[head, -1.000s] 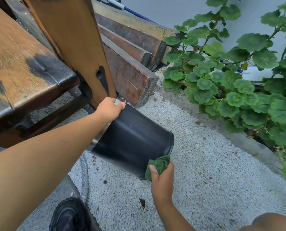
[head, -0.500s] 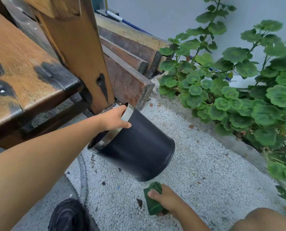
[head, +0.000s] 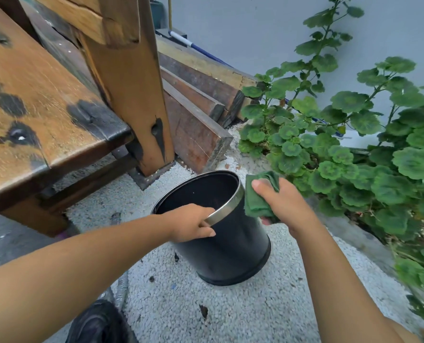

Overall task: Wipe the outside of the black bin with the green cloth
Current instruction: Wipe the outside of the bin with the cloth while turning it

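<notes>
Geometry first: your black bin [head: 230,248] stood close to upright on the gravel [head: 230,315], mouth up, its long axis running top to bottom between your hands. Your left hand [head: 188,222] gripped the steel rim [head: 227,209] on the near side. Your right hand [head: 280,204], clutching the bunched green cloth [head: 255,204], sat just beside the rim's right edge, nearer the outer wall, so a downward stroke looked likeliest

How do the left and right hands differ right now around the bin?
The left hand grips the black bin by its metal rim on the near side; the right hand grips the bunched green cloth instead. The left hand touches the bin directly; the right hand sits beside the rim's right side, and whether its cloth touches the wall is unclear. Both are curled round something at rim height.
</notes>
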`<act>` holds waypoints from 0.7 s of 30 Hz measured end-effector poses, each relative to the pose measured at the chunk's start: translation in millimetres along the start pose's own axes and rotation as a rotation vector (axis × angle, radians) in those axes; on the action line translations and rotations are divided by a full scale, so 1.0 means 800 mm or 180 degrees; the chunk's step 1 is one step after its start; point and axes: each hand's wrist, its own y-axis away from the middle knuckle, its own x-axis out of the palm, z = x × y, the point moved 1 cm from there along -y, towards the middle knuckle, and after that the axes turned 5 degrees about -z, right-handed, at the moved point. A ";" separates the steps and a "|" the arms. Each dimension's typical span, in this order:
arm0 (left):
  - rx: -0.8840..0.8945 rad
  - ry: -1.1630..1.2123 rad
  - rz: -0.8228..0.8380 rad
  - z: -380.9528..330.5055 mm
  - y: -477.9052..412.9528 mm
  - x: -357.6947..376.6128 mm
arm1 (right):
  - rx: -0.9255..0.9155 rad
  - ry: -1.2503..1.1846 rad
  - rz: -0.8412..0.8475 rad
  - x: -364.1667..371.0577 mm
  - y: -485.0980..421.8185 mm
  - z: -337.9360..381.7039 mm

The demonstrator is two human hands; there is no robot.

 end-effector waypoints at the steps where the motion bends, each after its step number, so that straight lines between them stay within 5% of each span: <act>1: 0.0138 -0.0362 -0.0087 -0.001 0.002 0.002 | -0.0091 0.0289 -0.0186 0.006 -0.008 0.005; 5: 0.0357 -0.0682 -0.0267 -0.003 0.003 0.013 | -0.0295 0.1853 -0.0714 0.035 -0.034 0.005; 13: 0.0502 -0.1276 0.0266 0.021 0.010 0.023 | 0.0241 0.3272 -0.0292 0.032 -0.066 0.007; 21: 0.1249 -0.2290 -0.0088 0.032 0.030 0.014 | -0.0229 0.3556 -0.0802 0.007 -0.067 -0.032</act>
